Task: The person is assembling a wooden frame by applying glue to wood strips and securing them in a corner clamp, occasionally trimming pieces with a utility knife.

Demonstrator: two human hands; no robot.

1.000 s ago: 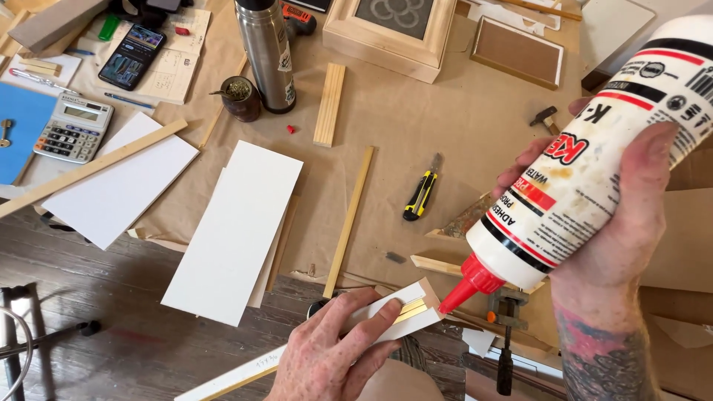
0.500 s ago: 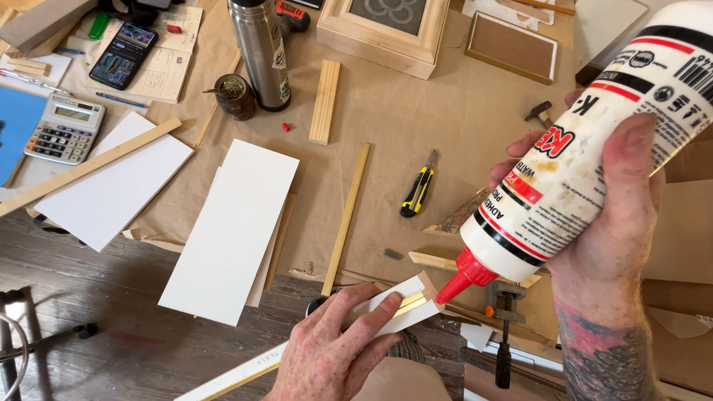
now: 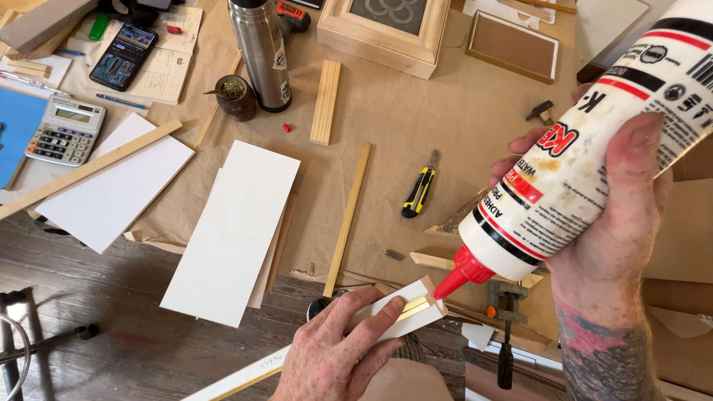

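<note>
The brown-paper-covered workbench (image 3: pixel 416 126) carries white panels (image 3: pixel 234 226). The right hand (image 3: pixel 616 223) is wrapped around the tilted glue bottle (image 3: pixel 594 156), its red nozzle (image 3: pixel 460 273) touching the moulding strip's (image 3: pixel 401 308) end, gripped by the left hand (image 3: pixel 334 356).

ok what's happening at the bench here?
A person is gluing trim. The right hand tips a white glue bottle down, its red nozzle at the mitred end of a white moulding strip that the left hand holds. Around them on the paper-covered table lie white panels, a yellow utility knife, wood strips and a calculator.
</note>
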